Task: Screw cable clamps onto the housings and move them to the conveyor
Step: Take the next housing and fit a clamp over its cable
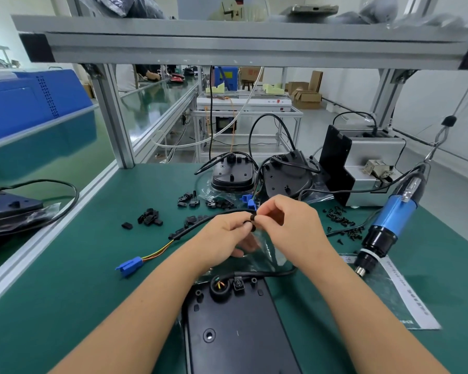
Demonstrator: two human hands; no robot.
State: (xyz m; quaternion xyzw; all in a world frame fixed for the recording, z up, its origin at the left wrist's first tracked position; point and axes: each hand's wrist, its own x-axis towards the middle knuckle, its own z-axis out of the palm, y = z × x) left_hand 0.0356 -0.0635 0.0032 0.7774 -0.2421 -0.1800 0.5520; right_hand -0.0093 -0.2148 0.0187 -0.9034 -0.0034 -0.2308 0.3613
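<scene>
**Both hands pinch a clamp on the cable above the housing**

We see the black plastic housing (235, 327) lying flat on the green bench mat (65, 292), its long axis running from us towards the far edge of the bench, back face up, smooth and matte with small moulded bosses and a round recessed hole. Its sheathed black cable (200, 222) leaves a collar at the far end of the housing, loops right, rises into our hands, then runs left and down to the mat, where yellow and orange wires end in a blue connector (129, 266).

Our left hand (227, 233) and right hand (289, 225) meet in the air just beyond the housing. The left fingers are curled round the cable; the right thumb and forefinger pinch a small black cable clamp (252, 217) sitting on the cable. Both forearms reach in from the bottom edge and converge.

Loose clamps (149, 217), small, blocky and black, lie scattered on the mat behind our hands. A pile of short black screws (341, 217) sits to the right, near the blue and black electric screwdriver (389, 225), which hangs tilted with its bit end down. Two more housings (233, 174) with coiled cables stand at the far edge, and another rests on the conveyor (52, 163) to the left.
</scene>
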